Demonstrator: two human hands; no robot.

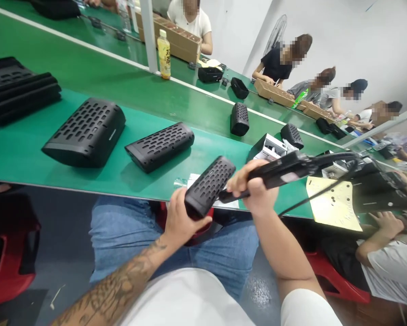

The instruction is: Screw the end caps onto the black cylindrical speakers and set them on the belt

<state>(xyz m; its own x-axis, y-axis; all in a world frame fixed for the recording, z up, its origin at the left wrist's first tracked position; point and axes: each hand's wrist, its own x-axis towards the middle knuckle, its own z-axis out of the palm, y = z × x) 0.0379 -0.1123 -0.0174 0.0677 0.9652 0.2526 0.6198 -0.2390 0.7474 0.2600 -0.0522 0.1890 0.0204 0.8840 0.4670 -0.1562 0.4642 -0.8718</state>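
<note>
Lap: jeans (122,235) fill the near ground. Both forearms come up from the lower edge, above the knees.
Left hand: the left hand (179,216) is closed round the near end of a speaker shell (210,183), thumb on the end face, fingers wrapped underneath.
Speaker shell: black, grille side up, held off the belt just in front of its near edge. Its long axis runs from near-left up to far-right, with the far end free.
Right hand: the right hand (256,192) is a fist gripped on a black tool (285,170), knuckles toward the camera.
Tool axis: it lies low and nearly level, with the body off to the right and the nose pointing left at the shell's right flank.
Key relation: the tool nose sits just beside the shell, on its right, between the two hands. Whether they touch cannot be told. The right hand is the nearer one to that spot.
Cable: a dark cable (312,194) trails off to the right from the tool.
Belt: on the green belt (20,154) two larger speakers lie flat, a mid one (160,146) and a big one (85,132), both left of the hands and well apart from them.
Right side: a yellow sheet (332,203) lies near a co-worker's hand (390,222).
Far: an upright small speaker (239,118), then a bottle (163,53) by the post. People are seated along the far line.
</note>
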